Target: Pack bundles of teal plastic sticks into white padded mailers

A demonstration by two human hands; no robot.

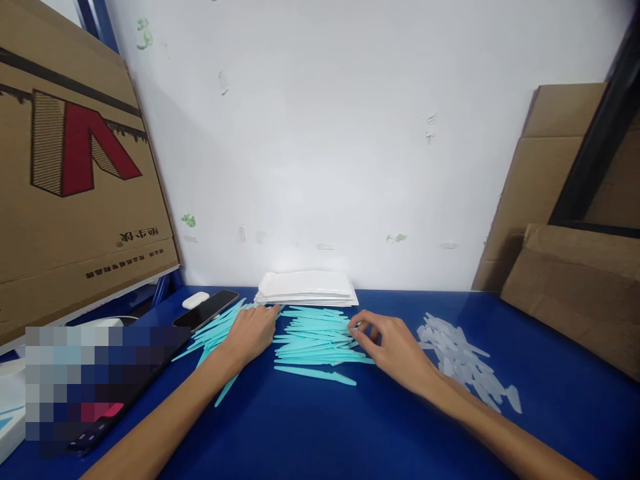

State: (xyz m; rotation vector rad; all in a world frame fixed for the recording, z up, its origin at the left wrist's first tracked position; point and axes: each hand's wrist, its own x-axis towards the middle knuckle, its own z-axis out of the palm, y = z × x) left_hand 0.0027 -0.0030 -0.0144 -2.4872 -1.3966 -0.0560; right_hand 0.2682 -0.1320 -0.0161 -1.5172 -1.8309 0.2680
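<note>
Slim turquoise eyebrow razors lie side by side in a middle pile, with one loose razor in front of it. Another fanned-out group of turquoise razors is to the left. My left hand rests between the two groups, its fingers curled and partly hidden; a fingertip reaches the top left of the middle pile. At that pile's right end, my right hand has thumb and forefinger pinched at the tip of a razor. Right of it lies a heap of translucent white blade caps.
A stack of white packets sits against the white wall. On the left are a dark phone, a white case and a printed cardboard box. Brown cardboard borders the blue table on the right.
</note>
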